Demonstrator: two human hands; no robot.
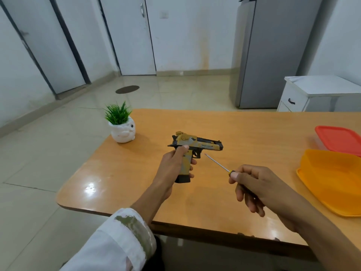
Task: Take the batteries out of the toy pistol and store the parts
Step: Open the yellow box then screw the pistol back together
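Although a small marking is seen on the slide of the toy pistol (197,145), it cannot be read. The pistol is gripped by its handle in the left hand (173,169), over the worktop (254,130) — barrel pointed toward the right hand (254,184), by which a screwdriver (216,163) is pinched, tip near the trigger guard.

— Where's the pistol (197,145)?
— Tan and black, upright in the left hand (172,169) above the table (136,182), barrel pointing right.
— And the screwdriver (216,162)?
— In the right hand (259,188), tip just beside the trigger guard, not touching.
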